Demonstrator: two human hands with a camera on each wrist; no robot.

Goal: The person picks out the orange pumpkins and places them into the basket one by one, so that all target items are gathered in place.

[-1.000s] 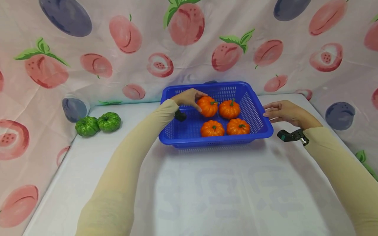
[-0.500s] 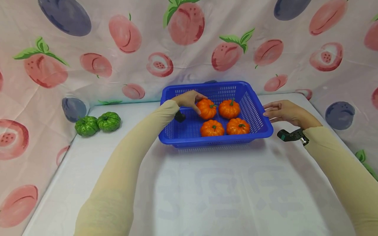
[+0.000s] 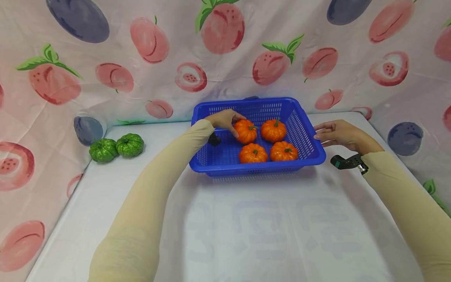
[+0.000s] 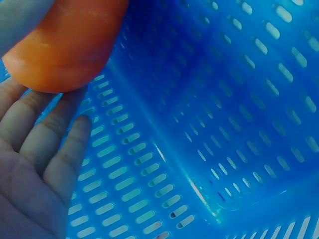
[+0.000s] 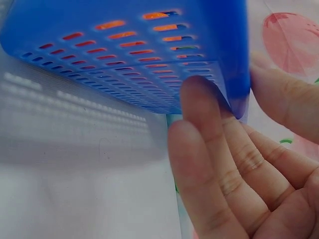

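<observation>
In the head view, the left hand [image 3: 225, 119] grips an orange pumpkin [image 3: 245, 131] inside the blue basket [image 3: 225, 169], at the basket's left-centre. The left wrist view shows fingers [image 4: 42, 129] against that pumpkin's lower side [image 4: 70, 50], with the thumb across it at the upper left. Three other orange pumpkins [image 3: 273, 130] lie to the right and in front within the basket. At the basket's right end, the right hand [image 3: 340, 135] touches the rim. In the right wrist view its fingers [image 5: 199, 149] lie extended by the perforated outer wall, the thumb beside the rim.
Two green pumpkins [image 3: 103, 150] sit side by side at the table's left. The white table [image 3: 267, 227] extends in front of the basket. A fruit-patterned cloth [image 3: 225, 74] hangs behind and along both sides.
The left hand and its pumpkin have shifted slightly left and down in the basket, widening the gap to the pumpkin on the right. The right hand and basket have stayed in place.
</observation>
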